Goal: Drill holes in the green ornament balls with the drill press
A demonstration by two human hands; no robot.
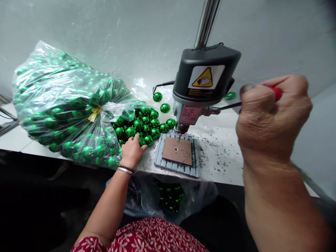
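Note:
My left hand (132,151) reaches to the front of a pile of shiny green balls (145,122), touching them. Its thumb and index finger are apart; the other fingers are partly hidden, and no ball shows in its grasp. My right hand (273,112) is closed around the drill press lever (229,106), whose red knob (277,93) shows between the fingers. The drill press (206,77) has its bit just above a brown square board (177,150) with a small hole. That board lies on the grooved metal base (196,170), with no ball on it.
A large clear bag (60,101) full of green balls lies at left, gathered with a yellow tie (95,114). Dark shavings (219,150) litter the white table (233,171). Below its edge hangs an open plastic bag (141,199) with more green balls. A metal column (207,24) rises behind.

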